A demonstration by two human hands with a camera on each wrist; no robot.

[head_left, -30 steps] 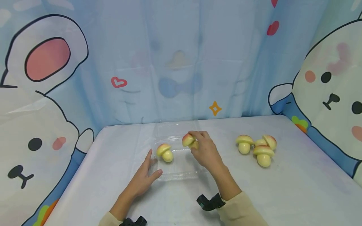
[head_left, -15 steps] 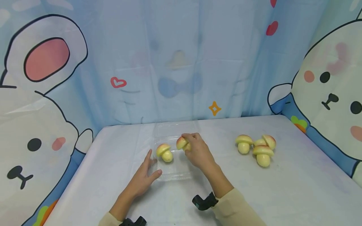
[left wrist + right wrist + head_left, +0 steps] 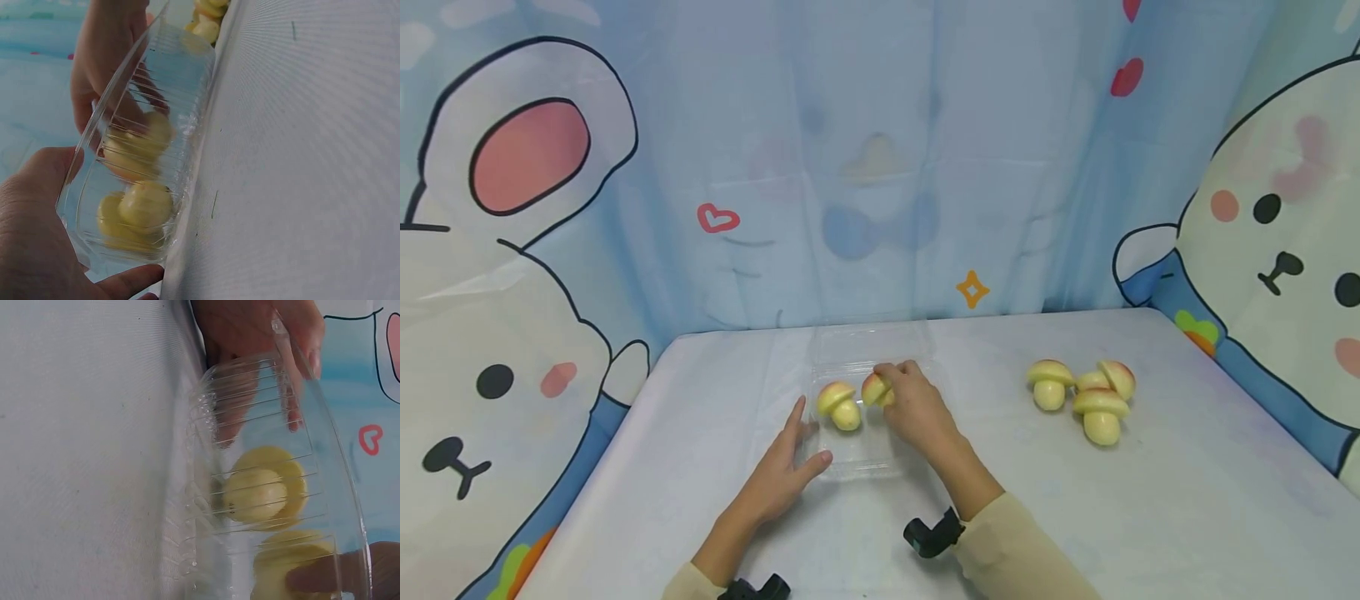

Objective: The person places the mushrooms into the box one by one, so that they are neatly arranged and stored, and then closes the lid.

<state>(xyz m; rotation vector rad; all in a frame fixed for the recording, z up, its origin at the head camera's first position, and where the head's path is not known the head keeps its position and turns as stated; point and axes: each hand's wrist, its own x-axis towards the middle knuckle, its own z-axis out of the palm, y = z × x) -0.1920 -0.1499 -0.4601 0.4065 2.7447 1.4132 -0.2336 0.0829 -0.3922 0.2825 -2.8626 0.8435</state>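
My right hand (image 3: 921, 412) pinches a yellow toy mushroom (image 3: 874, 389) with a reddish cap, low inside a clear plastic box (image 3: 868, 468). Just left of it, another toy mushroom (image 3: 842, 407) lies tilted in the box; in the right wrist view its round stem (image 3: 255, 495) shows through the ribbed wall. My left hand (image 3: 778, 475) rests against the box's left end with fingers spread. The left wrist view has that thumb (image 3: 47, 172) touching the rim and a fingertip low by the box's bottom. The held mushroom is partly hidden by my right fingers.
Several more toy mushrooms (image 3: 1099, 402) stand grouped on the white-covered table (image 3: 1150, 508) to the right. Behind the box's tray lies its clear lid (image 3: 868, 342), folded back toward the printed curtain (image 3: 865, 167). Dark wrist cameras (image 3: 934, 533) sit at both cuffs.
My right hand has moved left and lower with the toy mushroom, bringing it close beside the one lying in the box. The left hand has stayed in place.
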